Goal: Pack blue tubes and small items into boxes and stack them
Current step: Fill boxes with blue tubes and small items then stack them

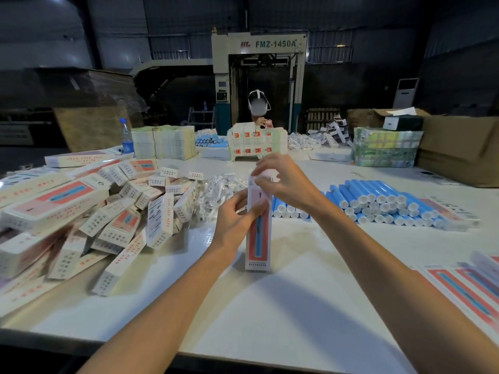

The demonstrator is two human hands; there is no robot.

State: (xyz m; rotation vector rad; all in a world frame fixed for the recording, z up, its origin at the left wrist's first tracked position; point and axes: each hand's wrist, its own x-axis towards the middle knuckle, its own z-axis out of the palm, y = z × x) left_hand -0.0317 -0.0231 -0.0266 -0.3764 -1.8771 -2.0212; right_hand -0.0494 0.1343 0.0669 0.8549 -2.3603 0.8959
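Left hand (234,222) grips the upright box (258,233) on the tabletop (270,306); right hand (280,182) pinches its top flap.

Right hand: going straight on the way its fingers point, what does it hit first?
The right hand points left and pinches the top flap of the upright box, gripped by the left hand. Past the flap, probably the heap of clear-bagged small items, though depth is unclear.
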